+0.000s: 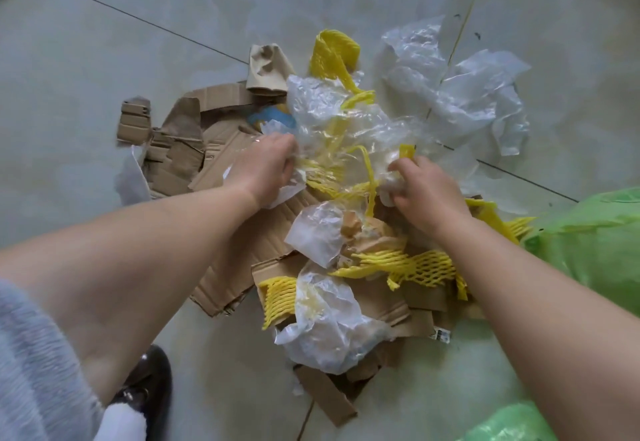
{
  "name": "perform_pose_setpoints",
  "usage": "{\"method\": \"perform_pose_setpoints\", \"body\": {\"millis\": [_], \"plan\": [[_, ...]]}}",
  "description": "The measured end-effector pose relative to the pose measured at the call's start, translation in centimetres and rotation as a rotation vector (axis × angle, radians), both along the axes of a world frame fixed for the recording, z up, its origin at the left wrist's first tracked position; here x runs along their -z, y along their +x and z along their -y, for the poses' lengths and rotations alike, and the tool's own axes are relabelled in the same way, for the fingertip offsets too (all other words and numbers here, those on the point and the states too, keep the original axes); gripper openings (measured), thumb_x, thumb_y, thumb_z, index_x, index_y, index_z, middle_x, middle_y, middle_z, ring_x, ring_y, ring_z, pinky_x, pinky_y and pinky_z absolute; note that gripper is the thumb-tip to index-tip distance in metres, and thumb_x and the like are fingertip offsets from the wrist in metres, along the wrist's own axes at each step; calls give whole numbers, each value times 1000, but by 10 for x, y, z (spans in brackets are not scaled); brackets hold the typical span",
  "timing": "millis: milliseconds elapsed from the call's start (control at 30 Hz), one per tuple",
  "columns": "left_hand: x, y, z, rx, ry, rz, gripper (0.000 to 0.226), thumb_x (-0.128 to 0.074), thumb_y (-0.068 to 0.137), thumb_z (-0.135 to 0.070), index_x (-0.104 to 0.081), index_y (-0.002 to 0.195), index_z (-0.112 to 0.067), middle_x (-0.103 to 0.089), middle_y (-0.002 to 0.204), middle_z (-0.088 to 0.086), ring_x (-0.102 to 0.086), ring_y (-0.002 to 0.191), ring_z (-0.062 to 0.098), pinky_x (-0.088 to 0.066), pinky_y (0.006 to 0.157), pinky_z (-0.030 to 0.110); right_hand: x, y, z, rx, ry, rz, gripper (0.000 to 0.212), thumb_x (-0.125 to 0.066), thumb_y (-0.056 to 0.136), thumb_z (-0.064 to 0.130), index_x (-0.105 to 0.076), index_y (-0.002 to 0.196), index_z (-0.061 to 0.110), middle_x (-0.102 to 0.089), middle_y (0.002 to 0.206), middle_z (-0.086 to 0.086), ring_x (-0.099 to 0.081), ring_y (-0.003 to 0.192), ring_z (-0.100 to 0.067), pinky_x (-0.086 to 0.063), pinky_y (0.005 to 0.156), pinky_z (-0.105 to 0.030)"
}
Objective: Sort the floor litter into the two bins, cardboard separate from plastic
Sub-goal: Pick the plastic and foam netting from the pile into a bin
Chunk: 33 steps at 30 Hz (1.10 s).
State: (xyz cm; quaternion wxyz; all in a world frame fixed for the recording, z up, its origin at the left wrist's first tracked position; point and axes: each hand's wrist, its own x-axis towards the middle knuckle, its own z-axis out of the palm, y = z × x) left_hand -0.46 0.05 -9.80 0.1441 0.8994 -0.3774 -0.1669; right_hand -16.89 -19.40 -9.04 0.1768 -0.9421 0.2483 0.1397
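Note:
A litter pile lies on the tiled floor: torn brown cardboard pieces (194, 149), crumpled clear plastic film (332, 111) and yellow foam netting (408, 267). My left hand (266, 166) grips the clear film mixed with yellow netting at the pile's middle. My right hand (422, 187) holds a wad of clear plastic and a yellow netting scrap just to its right. A separate clear plastic sheet (467, 90) lies at the far right. More crumpled film (329, 329) sits on cardboard near me.
A green bin liner (595, 239) bulges at the right edge, with a second green liner (509, 423) at the bottom right. A dark shoe (145, 385) stands at the lower left. Bare floor tiles (104, 59) surround the pile.

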Motion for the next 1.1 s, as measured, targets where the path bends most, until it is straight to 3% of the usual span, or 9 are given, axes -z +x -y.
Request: {"method": "perform_pose_setpoints", "body": {"millis": [67, 233, 333, 433, 600, 867, 1100], "plan": [[-6, 3, 1, -18, -26, 3, 16, -45, 92, -11, -57, 103, -8, -60, 105, 13, -55, 95, 32, -45, 78, 42, -5, -4, 0, 51, 39, 77, 42, -60, 85, 20, -51, 125, 20, -55, 122, -9, -53, 112, -32, -47, 88, -43], [-31, 13, -5, -63, -53, 47, 39, -42, 95, -10, -52, 131, -22, -58, 119, 12, -54, 108, 34, -45, 85, 40, -27, -11, -4, 118, 92, 198, 39, -63, 86, 27, -55, 123, 17, -57, 121, -8, -58, 105, -30, -48, 84, -38], [-55, 17, -15, -78, -75, 68, 34, -43, 96, -14, -57, 126, -21, -57, 125, 10, -55, 110, 32, -47, 88, 41, -52, -16, -9, 136, 55, 275, 34, -63, 87, 33, -59, 115, 14, -60, 114, -8, -61, 97, -30, -46, 76, -36], [-88, 18, -18, -101, -108, 94, 30, -43, 95, -16, -62, 118, -18, -58, 122, 11, -56, 107, 34, -44, 87, 38, -86, -24, -16, 162, 15, 334, 22, -61, 88, 26, -61, 106, 14, -61, 110, -8, -60, 94, -30, -42, 71, -34], [-164, -4, -22, -132, -198, 172, 29, -40, 94, -23, -63, 109, -14, -60, 115, 17, -54, 106, 36, -42, 84, 38, -160, -52, -40, 140, -55, 420, 14, -61, 86, 15, -61, 99, 12, -63, 103, -11, -59, 94, -32, -44, 75, -36], [-265, -64, -35, -25, -378, 242, 26, -48, 95, -24, -63, 108, -8, -60, 113, 19, -56, 102, 39, -43, 82, 38, -255, -120, -77, 211, -190, 528, 9, -59, 86, 17, -61, 95, 14, -64, 102, -11, -61, 88, -35, -50, 73, -42], [-317, -138, -28, 117, -527, 222, 22, -53, 92, -23, -63, 98, -4, -62, 106, 20, -58, 98, 38, -44, 79, 36, -307, -185, -105, 367, -245, 631, 11, -57, 88, 14, -62, 98, 9, -65, 103, -13, -61, 90, -30, -43, 70, -29]]}}
